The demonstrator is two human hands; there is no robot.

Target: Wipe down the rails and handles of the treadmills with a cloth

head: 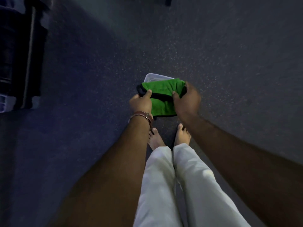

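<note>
Pale trousers point(172, 185), both hands point(164, 102) gripping green cloth point(161, 95)

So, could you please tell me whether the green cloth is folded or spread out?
Folded: the green cloth is doubled over, gripped by left hand and right hand.

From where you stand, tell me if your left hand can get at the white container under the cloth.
Probably yes. The left hand grips the green cloth directly above the white container, with nothing else between, though it would likely have to release the cloth first.
</note>
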